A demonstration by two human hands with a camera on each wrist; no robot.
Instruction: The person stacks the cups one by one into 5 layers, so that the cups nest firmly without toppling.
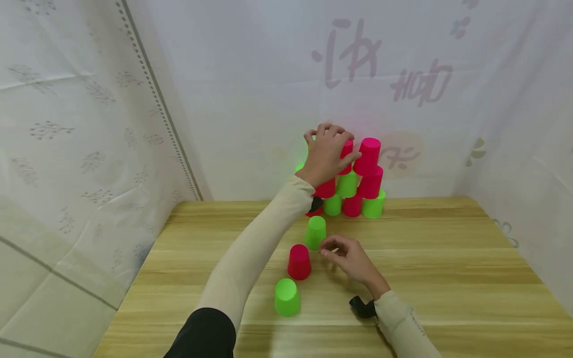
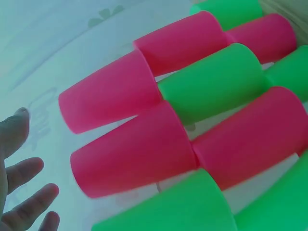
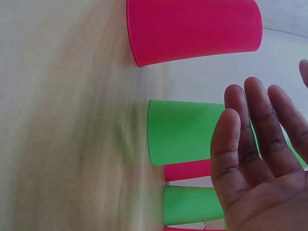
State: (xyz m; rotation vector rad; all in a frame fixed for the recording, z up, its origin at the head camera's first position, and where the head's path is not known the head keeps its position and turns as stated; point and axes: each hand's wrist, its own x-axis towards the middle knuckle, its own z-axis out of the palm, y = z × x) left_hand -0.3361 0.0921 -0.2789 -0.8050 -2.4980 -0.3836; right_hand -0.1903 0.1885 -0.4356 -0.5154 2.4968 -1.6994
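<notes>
My left hand (image 1: 326, 156) is raised at the top tier of a wall of stacked red and green plastic cups, its fingers spread and holding nothing. In the left wrist view, the fingers (image 2: 29, 209) stand apart from a top red cup (image 2: 130, 151), another red cup (image 2: 108, 91) and a green cup (image 2: 168, 207). Low over the table, my right hand (image 1: 353, 261) has loosely bent fingers with nothing in them. It is beside a single upside-down green cup (image 1: 316, 232), and the right wrist view shows its palm (image 3: 260, 202) empty. My left forearm hides part of the stack.
A red cup (image 1: 299, 262) and a nearer green cup (image 1: 287, 297) stand upside down in a slanting line on the wooden table (image 1: 201, 298). The stack stands at the back edge, close to a printed curtain (image 1: 250, 124).
</notes>
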